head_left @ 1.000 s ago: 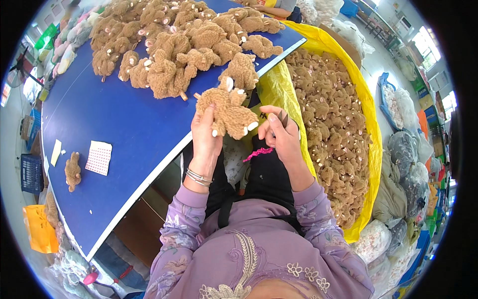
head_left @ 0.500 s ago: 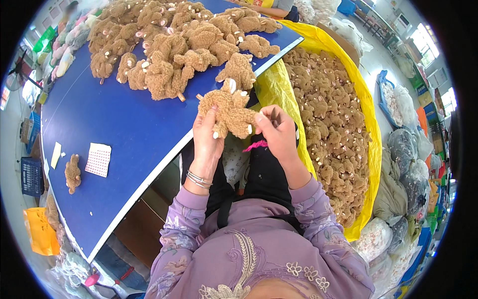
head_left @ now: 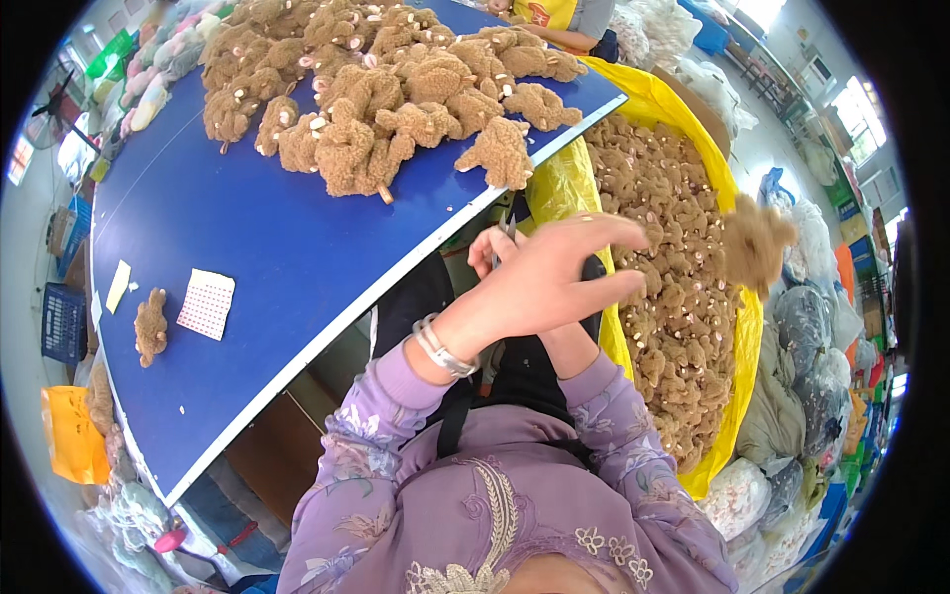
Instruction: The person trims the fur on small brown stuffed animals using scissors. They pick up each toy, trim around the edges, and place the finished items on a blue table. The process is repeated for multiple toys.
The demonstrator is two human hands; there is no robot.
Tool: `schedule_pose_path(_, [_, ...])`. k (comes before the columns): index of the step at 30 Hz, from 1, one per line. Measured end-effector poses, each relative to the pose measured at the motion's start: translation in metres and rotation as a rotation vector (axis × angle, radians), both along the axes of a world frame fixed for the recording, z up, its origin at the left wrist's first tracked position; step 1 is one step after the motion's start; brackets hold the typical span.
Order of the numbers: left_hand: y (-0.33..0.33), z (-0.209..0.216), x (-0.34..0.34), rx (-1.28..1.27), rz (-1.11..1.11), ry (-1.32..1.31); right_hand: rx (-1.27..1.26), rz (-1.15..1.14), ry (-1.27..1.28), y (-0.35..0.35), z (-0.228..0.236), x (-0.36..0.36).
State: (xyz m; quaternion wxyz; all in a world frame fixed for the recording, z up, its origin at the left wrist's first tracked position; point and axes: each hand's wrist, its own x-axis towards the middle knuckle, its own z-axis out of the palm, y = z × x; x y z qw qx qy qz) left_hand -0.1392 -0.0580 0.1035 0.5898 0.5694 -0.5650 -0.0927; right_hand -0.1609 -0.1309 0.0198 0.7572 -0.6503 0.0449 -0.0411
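My left hand, with silver bangles at the wrist, reaches across to the right over my other hand. Its fingers are spread, with nothing in them. A brown plush toy hangs blurred in mid-air, off the fingertips, by the right rim of the yellow-lined bin. Partly hidden beneath, my right hand is closed around small metal snips, whose blades poke up by the table edge. Brown plush toys lie heaped on the blue table; the closest one rests at its edge.
The yellow liner surrounds a deep pile of brown plush pieces. A single plush toy and a printed sheet lie on the table's left. Another person's arm shows at the far side. Stuffed clear bags stand at right.
The plush toy has left my left hand and is now in the air at the right. My left hand has swung rightward and opened; my right hand has moved left beneath it.
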Motion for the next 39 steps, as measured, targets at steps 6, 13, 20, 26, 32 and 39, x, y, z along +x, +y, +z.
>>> schedule_pose_path(6, [0.076, -0.066, 0.03, -0.042, 0.717, 0.301, -0.155, -0.185, -0.27, 0.001, 0.013, 0.024])
schedule_pose_path(13, [0.106, -0.077, 0.026, 0.107, 0.617, 0.665, -0.364, -0.007, -0.281, 0.042, 0.003, 0.046])
schedule_pose_path(20, [0.212, -0.078, 0.077, 0.628, 1.122, 0.197, -1.298, -0.56, -0.295, -0.057, -0.003, 0.085])
schedule_pose_path(26, [0.235, -0.083, 0.097, 0.646, 1.263, 0.058, -1.068, -0.429, -0.184, -0.093, -0.015, 0.105])
schedule_pose_path(32, [0.193, -0.052, 0.1, 0.261, 1.268, 0.097, 0.151, 0.016, 0.004, -0.097, 0.021, 0.086])
schedule_pose_path(39, [0.051, -0.027, 0.111, 0.371, 0.344, 0.361, 0.244, 0.418, 0.195, -0.099, 0.038, 0.112])
